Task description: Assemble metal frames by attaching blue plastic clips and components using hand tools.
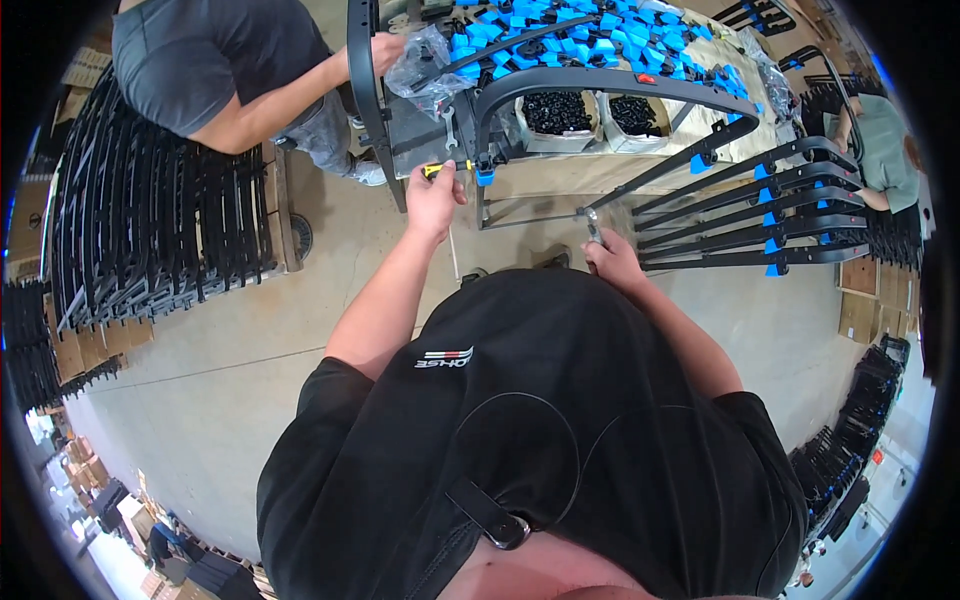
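Note:
My left hand grips a screwdriver with a yellow and black handle, its tip pointed at a blue clip on the lower end of a curved black plastic arch. My right hand holds a small metal tool near the other, straight end of that arch. The arch rests on a work table in front of me.
A pile of blue clips and two bags of black screws lie on the table. Finished arches with blue clips are stacked at right. Racks of black arches stand at left. Another person holds a plastic bag across the table; a person in green sits at far right.

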Demonstrator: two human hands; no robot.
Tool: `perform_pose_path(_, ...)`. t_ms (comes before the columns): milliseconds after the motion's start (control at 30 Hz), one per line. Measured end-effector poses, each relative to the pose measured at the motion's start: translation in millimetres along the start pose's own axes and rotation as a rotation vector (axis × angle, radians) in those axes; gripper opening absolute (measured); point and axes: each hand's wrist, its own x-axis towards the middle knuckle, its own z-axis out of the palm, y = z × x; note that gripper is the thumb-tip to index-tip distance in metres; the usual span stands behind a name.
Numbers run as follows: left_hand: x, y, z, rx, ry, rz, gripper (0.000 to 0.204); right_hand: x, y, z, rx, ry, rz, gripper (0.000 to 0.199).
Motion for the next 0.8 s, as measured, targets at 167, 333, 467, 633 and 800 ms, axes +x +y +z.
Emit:
perform_pose_path(167, -15, 13, 21, 0.300, 0.281, 0.138, 0.035, 23, -22, 30, 0.171, -0.166, 0.053, 0.023)
perform_pose_path(333, -6, 39, 18, 0.322, 0.107, -0.123, 0.030, 74, -77, 71, -0.356, -0.073, -0.237, 0.033)
perform_pose_path(467, -7, 46, 21, 0.087, 0.079, -0.277, 0.015, 103, -104, 104, -0.468, -0.116, -0.280, 0.038)
perform_pose_path(633, -8, 46, 25, 0.029, 0.095, -0.274, 0.012, 105, -110, 116, -0.558, -0.109, -0.285, 0.034)
perform_pose_path(800, -10, 34, 25, 0.114, 0.184, -0.213, 0.018, 89, -164, 88, 0.214, -0.613, 0.315, 0.028)
